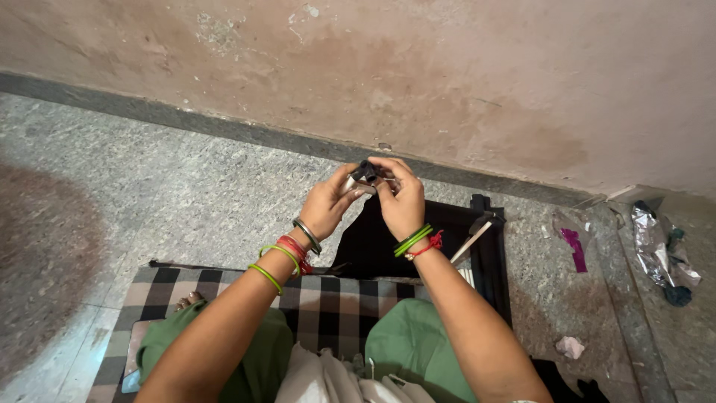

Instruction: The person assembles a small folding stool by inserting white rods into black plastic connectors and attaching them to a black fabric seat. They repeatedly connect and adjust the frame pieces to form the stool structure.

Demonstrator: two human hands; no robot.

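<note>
Above the checked mat (328, 306) and black cloth (373, 246), left hand (328, 205) and right hand (401, 198) pinch a small dark part (364, 172), each grip closed on it, raised toward the floor's wall edge (224, 130) for inspection.

Wall: a stained pinkish plaster wall (447, 67) rises ahead of you.
Floor: speckled grey stone floor (164, 186), with a dark skirting strip (224, 128) where it meets the wall.
Mat: a black-and-white checked mat (328, 302) lies under your legs.
Right side: crumpled silver wrapper (656, 242), magenta scrap (574, 248), small pale crumpled scrap (570, 346).
Frame: a black wooden frame (488, 250) stands beside the mat.
</note>
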